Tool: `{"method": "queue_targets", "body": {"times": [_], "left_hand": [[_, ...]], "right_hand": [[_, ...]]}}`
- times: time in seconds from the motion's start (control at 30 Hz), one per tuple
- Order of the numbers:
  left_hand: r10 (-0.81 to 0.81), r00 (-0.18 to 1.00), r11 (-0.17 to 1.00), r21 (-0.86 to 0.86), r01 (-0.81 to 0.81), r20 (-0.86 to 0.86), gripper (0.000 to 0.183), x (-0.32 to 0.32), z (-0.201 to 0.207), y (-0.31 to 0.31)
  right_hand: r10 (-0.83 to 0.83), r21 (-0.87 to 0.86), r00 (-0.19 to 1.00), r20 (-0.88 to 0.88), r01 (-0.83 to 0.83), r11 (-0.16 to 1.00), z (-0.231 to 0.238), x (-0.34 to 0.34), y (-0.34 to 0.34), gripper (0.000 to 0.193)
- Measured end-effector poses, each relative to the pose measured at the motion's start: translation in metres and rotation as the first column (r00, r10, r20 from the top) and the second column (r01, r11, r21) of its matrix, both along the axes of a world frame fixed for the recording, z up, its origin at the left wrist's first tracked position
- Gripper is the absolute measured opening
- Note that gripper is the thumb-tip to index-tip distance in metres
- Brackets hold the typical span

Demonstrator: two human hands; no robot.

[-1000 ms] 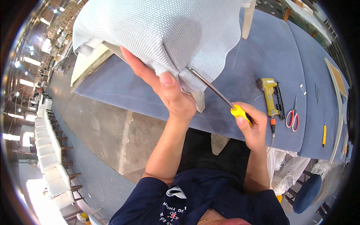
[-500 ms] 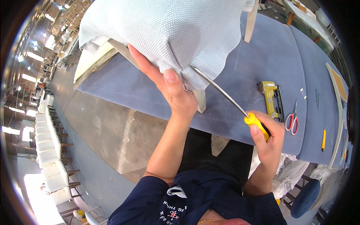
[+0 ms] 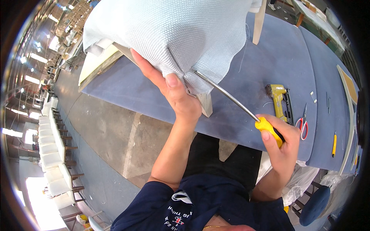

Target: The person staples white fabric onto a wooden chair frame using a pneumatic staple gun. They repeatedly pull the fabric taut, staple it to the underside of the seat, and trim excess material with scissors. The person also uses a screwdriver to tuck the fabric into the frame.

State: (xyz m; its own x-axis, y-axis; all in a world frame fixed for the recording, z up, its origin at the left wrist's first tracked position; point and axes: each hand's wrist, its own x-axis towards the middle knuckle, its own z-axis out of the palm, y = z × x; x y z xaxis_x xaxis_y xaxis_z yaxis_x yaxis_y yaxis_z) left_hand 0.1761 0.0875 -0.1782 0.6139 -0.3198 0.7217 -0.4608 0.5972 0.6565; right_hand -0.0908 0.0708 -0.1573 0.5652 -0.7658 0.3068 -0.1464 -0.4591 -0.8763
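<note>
Pale blue woven fabric (image 3: 154,27) drapes over a chair frame whose wooden leg (image 3: 206,104) shows beneath the cloth. My left hand (image 3: 178,90) grips the fabric's corner, thumb on top and fingers along its underside. In my right hand (image 3: 283,140) is a screwdriver (image 3: 231,96) with a yellow and black handle. Its metal tip touches the fabric beside a fold, just right of my left thumb. What lies under the cloth at the tip is hidden.
On the blue-covered table (image 3: 246,115) lie a yellow staple gun (image 3: 278,102), red-handled scissors (image 3: 303,125) and a yellow utility knife (image 3: 334,144). A wooden frame (image 3: 350,123) lies at the right edge. White upholstered chairs (image 3: 52,150) line the floor at left.
My right hand and the screwdriver handle have shifted slightly right and down. The tip has moved a little left and down on the fabric. My left hand keeps its grip.
</note>
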Motion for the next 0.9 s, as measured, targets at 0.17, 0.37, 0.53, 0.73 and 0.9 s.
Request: {"method": "queue_targets", "body": {"times": [0.17, 0.37, 0.53, 0.73, 0.9], "left_hand": [[0.007, 1.000, 1.000, -0.006, -0.007, -0.018, 0.112, 0.001, -0.002, 0.000], [-0.038, 0.996, 0.998, -0.052, 0.034, -0.075, 0.107, -0.002, 0.003, 0.000], [-0.034, 0.998, 0.999, -0.027, 0.032, -0.053, 0.102, -0.008, 0.006, 0.003], [-0.060, 0.998, 0.997, -0.060, 0.058, -0.026, 0.100, -0.003, 0.000, 0.000], [-0.057, 0.998, 0.996, -0.073, 0.059, 0.040, 0.090, 0.001, -0.003, -0.002]], "right_hand": [[0.181, 0.103, 0.969, 0.166, -0.199, 0.974, -0.053, 0.032, -0.034, 0.032], [0.381, 0.099, 0.898, 0.219, -0.409, 0.907, -0.094, 0.072, -0.062, 0.036], [0.355, 0.065, 0.769, 0.531, -0.454, 0.888, -0.125, 0.079, -0.072, 0.036], [-0.499, 0.420, 0.866, 0.032, 0.441, 0.793, -0.170, 0.063, -0.054, 0.055], [-0.613, -0.622, 0.776, -0.150, 0.408, 0.669, -0.111, 0.064, -0.034, 0.034]]}}
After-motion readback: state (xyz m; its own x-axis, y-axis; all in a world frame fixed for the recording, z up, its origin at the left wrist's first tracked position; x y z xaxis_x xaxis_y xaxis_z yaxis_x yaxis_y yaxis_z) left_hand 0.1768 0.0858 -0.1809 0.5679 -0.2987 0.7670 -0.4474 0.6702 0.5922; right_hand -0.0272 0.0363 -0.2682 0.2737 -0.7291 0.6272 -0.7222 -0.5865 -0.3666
